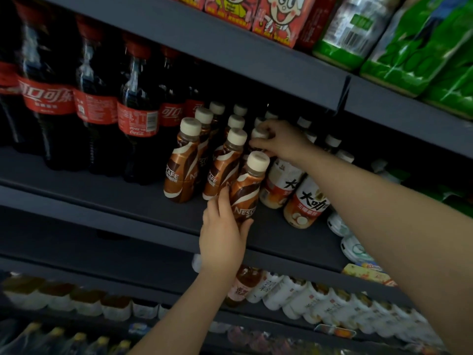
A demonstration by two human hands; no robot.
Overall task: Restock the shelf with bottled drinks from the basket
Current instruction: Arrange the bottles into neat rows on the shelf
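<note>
Our left hand [225,234] grips a brown plastic Nescafé coffee bottle with a cream cap [247,193] at the dark shelf [107,198] front. At one o'clock, our right hand [279,140] pinches another bottle's cream cap [258,134].

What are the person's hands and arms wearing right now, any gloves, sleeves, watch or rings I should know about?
Nothing is worn that shows. The left hand and right hand are both bare, with no gloves, and no rings can be made out. Both forearms are bare as far as the frame shows, with no sleeve cuff, watch or wristband in view. The fingernails look short and unpainted.
</note>
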